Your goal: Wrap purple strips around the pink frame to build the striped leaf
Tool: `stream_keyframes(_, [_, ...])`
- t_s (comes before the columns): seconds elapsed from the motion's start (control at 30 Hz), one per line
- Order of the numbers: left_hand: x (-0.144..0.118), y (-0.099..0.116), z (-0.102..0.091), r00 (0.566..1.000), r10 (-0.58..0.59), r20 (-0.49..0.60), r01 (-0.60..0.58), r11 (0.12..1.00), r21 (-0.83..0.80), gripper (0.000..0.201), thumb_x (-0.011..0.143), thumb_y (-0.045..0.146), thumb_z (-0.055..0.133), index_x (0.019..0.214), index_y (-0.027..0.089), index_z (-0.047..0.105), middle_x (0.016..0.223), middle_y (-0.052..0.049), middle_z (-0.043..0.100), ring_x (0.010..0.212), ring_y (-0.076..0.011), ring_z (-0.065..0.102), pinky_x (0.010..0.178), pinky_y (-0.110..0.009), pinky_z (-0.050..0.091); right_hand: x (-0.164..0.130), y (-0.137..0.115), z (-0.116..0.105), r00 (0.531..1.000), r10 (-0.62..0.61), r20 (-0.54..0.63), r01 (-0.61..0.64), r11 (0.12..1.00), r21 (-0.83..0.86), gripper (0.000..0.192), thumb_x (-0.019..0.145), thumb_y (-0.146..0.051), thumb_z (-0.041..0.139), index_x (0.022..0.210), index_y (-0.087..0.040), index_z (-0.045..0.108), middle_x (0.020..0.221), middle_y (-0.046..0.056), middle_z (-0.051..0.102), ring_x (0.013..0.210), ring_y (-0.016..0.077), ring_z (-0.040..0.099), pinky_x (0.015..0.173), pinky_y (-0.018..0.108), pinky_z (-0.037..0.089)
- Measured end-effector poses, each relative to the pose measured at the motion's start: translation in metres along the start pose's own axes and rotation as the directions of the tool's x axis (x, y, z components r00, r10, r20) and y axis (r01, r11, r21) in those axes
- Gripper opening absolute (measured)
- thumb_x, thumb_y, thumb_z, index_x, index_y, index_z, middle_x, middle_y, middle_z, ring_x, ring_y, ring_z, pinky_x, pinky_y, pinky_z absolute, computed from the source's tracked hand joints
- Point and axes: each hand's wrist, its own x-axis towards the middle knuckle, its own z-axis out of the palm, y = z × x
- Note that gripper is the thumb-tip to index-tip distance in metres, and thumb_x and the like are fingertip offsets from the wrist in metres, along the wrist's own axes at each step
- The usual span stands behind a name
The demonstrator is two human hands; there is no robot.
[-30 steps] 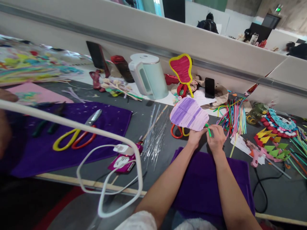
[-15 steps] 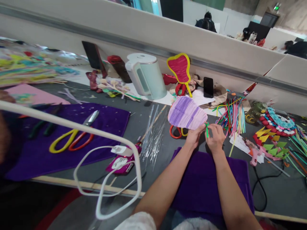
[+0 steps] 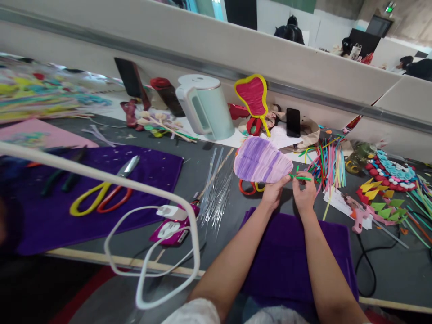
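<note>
A purple and lilac striped fan-shaped piece [image 3: 261,159], wrapped in fuzzy strands, is held above the table. My left hand [image 3: 274,191] is closed on its narrow right end. Fingers of my right hand [image 3: 304,193] pinch a green pipe cleaner [image 3: 303,178] at that same end; one bit of it points up and another runs to the right. Exactly how the green strand joins the piece is hidden by the fingertips. Beneath my forearms lies a folded purple cloth [image 3: 293,256]. Orange and yellow scissor handles [image 3: 247,187] show just below the piece.
A kettle [image 3: 207,105], a red fan with a yellow rim [image 3: 254,94] and a phone [image 3: 293,123] stand at the back. Pipe cleaners [image 3: 329,162] and a pink glue gun [image 3: 360,217] lie right. Left are large scissors [image 3: 113,191], a purple power bank [image 3: 173,229] and a white cable [image 3: 192,243].
The green pipe cleaner hung down beside my right fingers before; now part of it points right. My right hand has turned slightly, and the striped piece has shifted a little left.
</note>
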Motion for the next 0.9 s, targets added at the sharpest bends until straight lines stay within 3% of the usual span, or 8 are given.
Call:
stream_keyframes(0.1, [0.0,0.0,0.0,1.0,0.005,-0.019,-0.005,1.0,0.017,0.046,0.053,0.019,0.086,0.096,0.015,0.071,0.1,-0.008,0.073,0.103,-0.0229,0.064,0.102,-0.04,0.043,0.001,0.002,-0.003,0.997,0.075,0.012,-0.075,0.997,0.028,0.008,0.083,-0.027,0.058,0.086,-0.019,0.058,0.092,0.007,0.06,0.084,0.0168,0.06,0.072,0.03,0.052])
stream_keyframes(0.23, [0.0,0.001,-0.002,1.0,0.014,-0.001,-0.014,0.998,0.062,0.042,0.053,0.022,0.085,0.092,0.014,0.072,0.099,-0.009,0.073,0.103,-0.025,0.064,0.1,-0.042,0.044,0.002,0.007,-0.006,0.971,0.204,0.127,-0.217,0.971,0.099,0.013,0.082,-0.03,0.059,0.09,-0.019,0.059,0.089,0.005,0.064,0.082,0.0165,0.062,0.078,0.032,0.051])
stream_keyframes(0.33, [0.0,0.001,-0.003,0.999,0.01,0.038,-0.013,0.996,0.088,0.038,0.056,0.024,0.084,0.09,0.013,0.073,0.097,-0.009,0.073,0.101,-0.0253,0.065,0.098,-0.042,0.046,0.004,0.008,-0.007,0.956,0.231,0.178,-0.261,0.95,0.171,0.016,0.082,-0.03,0.059,0.093,-0.019,0.06,0.093,0.005,0.066,0.086,0.0168,0.063,0.081,0.033,0.051])
stream_keyframes(0.47, [0.001,0.0,-0.004,0.999,0.042,0.01,-0.043,0.992,0.117,0.042,0.054,0.024,0.085,0.093,0.014,0.073,0.098,-0.008,0.073,0.1,-0.0242,0.065,0.1,-0.042,0.044,0.006,0.009,-0.009,0.944,0.262,0.203,-0.3,0.935,0.188,0.018,0.08,-0.03,0.061,0.094,-0.019,0.058,0.093,0.005,0.067,0.085,0.0168,0.064,0.081,0.033,0.051])
stream_keyframes(0.63, [0.002,0.001,-0.005,0.999,0.045,0.014,-0.046,0.991,0.125,0.038,0.053,0.023,0.086,0.088,0.014,0.073,0.095,-0.008,0.074,0.095,-0.0227,0.066,0.099,-0.041,0.045,0.006,0.011,-0.008,0.94,0.255,0.225,-0.289,0.948,0.135,0.021,0.08,-0.03,0.061,0.098,-0.02,0.056,0.091,0.004,0.067,0.082,0.0161,0.065,0.078,0.032,0.052])
stream_keyframes(0.9, [0.001,0.001,-0.004,1.0,0.012,0.016,-0.014,0.994,0.109,0.046,0.055,0.025,0.085,0.098,0.015,0.07,0.096,-0.008,0.073,0.088,-0.0233,0.067,0.085,-0.041,0.052,0.004,0.007,-0.008,0.974,0.14,0.177,-0.158,0.983,0.092,0.018,0.081,-0.02,0.057,0.099,-0.019,0.058,0.094,0.005,0.065,0.088,0.0177,0.063,0.081,0.034,0.051])
